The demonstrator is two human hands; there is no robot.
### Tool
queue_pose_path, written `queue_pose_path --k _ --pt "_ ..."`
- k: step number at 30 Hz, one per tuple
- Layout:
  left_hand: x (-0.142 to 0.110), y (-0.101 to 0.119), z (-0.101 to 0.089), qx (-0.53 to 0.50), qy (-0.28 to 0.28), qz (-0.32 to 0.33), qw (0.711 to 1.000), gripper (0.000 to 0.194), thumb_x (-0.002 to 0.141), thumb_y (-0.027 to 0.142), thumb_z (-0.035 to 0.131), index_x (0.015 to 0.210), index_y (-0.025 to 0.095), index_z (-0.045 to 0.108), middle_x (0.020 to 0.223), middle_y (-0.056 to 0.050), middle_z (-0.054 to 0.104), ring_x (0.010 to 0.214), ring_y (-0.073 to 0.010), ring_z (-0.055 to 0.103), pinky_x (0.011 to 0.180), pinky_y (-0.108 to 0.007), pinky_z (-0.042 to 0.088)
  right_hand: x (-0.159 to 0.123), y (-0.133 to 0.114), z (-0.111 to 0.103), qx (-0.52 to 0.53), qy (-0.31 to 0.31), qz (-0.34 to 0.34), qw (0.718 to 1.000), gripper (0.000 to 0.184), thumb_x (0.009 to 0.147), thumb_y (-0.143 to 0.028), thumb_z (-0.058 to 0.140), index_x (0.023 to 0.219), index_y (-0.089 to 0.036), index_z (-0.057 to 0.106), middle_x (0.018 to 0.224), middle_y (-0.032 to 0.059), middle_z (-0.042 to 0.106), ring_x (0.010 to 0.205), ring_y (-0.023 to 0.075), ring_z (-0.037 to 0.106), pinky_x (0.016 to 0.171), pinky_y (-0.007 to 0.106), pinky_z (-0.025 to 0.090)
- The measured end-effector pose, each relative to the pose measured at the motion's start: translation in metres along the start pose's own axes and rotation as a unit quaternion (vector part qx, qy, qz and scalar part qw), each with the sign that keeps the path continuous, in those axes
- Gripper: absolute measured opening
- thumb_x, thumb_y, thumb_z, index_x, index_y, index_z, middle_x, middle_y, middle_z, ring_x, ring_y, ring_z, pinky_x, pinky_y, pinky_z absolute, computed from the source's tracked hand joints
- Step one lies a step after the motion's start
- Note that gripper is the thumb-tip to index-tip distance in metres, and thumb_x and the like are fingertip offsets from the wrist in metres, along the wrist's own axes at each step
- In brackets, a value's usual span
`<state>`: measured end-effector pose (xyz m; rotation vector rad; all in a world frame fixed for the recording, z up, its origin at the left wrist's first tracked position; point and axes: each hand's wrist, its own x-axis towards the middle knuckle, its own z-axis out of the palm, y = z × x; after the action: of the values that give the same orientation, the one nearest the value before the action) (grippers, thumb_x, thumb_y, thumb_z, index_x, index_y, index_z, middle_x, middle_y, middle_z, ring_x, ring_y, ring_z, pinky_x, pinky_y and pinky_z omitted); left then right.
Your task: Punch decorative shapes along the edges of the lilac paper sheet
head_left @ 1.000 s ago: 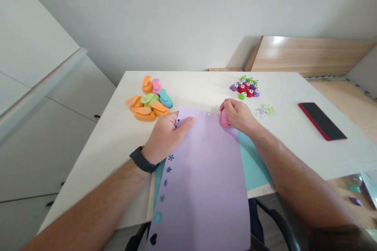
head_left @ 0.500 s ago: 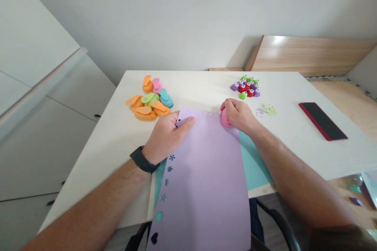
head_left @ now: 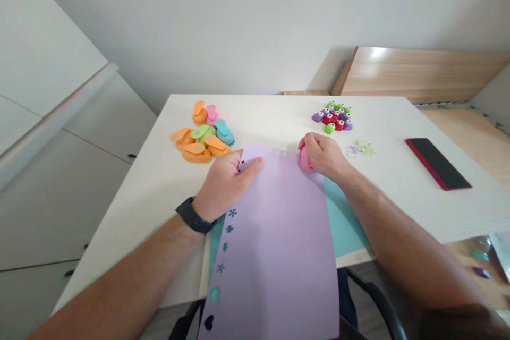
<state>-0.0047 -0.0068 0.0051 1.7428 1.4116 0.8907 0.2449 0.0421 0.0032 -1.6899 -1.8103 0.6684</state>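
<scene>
A large purple sheet of paper [head_left: 282,234] hangs over the table's front edge, with shapes such as a heart, a circle, a star and crowns cut along its left side. Smaller cut-outs run along its far edge. My left hand [head_left: 233,176] pinches the far left corner, thumb on top; its other fingers are hidden under the paper. My right hand [head_left: 322,155] is closed around a pink craft punch [head_left: 306,160] at the far right corner of the sheet. The paper's edge meets the punch, though how far it goes in is hidden.
Several lever punches [head_left: 203,135] in orange, pink, green and blue lie at the back left. Small purple, red and green punches [head_left: 334,117] cluster at the back right, near paper bits [head_left: 363,149]. A black-and-red flat case [head_left: 437,163] lies right. Under the sheet is a teal mat [head_left: 346,223].
Almost nothing differs. Both hands, the purple paper and the pink punch keep their places; the view has shifted very slightly.
</scene>
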Motion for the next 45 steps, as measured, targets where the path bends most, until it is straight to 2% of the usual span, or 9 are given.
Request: queue_pose_path --k 10,18,26,37,45 --pt "0.000 -0.001 0.000 0.009 -0.010 -0.003 1.000 0.036 0.094 0.052 0.059 0.087 0.018 0.068 0.073 0.000 0.068 0.064 -0.0159 0.059 0.056 -0.026 0.042 0.001 -0.001 0.000 -0.016 -0.003 -0.003 1.000 0.046 0.100 -0.039 0.034 0.078 -0.022 0.070 0.066 0.0025 0.067 0.067 0.0196 0.060 0.067 0.030 0.039" --pt "0.000 -0.001 0.000 0.021 -0.006 -0.001 1.000 0.036 0.095 0.052 0.058 0.088 0.018 0.069 0.077 -0.001 0.070 0.067 -0.0162 0.060 0.058 -0.026 0.042 0.002 -0.003 -0.001 -0.029 -0.005 -0.006 1.000 0.045 0.100 -0.036 0.034 0.077 -0.022 0.070 0.073 0.0040 0.070 0.072 0.0202 0.061 0.069 0.031 0.039" --pt "0.000 -0.002 0.001 0.026 -0.005 0.001 1.000 0.039 0.094 0.054 0.058 0.085 0.017 0.068 0.073 0.000 0.067 0.063 -0.0157 0.057 0.056 -0.026 0.041 0.005 0.001 0.002 -0.051 0.033 0.000 0.998 0.048 0.102 -0.039 0.032 0.073 -0.022 0.067 0.071 0.0046 0.068 0.072 0.0200 0.060 0.067 0.031 0.037" --pt "0.000 -0.001 0.000 0.015 -0.032 -0.001 0.999 0.039 0.096 0.052 0.056 0.089 0.017 0.069 0.076 -0.001 0.070 0.066 -0.0161 0.061 0.058 -0.026 0.043 0.004 0.002 -0.001 -0.012 -0.008 -0.016 1.000 0.038 0.095 -0.034 0.041 0.078 -0.022 0.072 0.072 0.0007 0.069 0.073 0.0185 0.062 0.068 0.029 0.039" --pt "0.000 -0.001 0.000 -0.001 -0.035 -0.017 0.999 0.037 0.095 0.052 0.059 0.093 0.018 0.071 0.080 -0.001 0.072 0.069 -0.0165 0.063 0.060 -0.026 0.045 0.008 0.008 -0.002 0.059 0.013 -0.003 0.998 0.036 0.091 -0.035 0.043 0.074 -0.022 0.072 0.073 0.0003 0.069 0.074 0.0189 0.062 0.068 0.031 0.042"
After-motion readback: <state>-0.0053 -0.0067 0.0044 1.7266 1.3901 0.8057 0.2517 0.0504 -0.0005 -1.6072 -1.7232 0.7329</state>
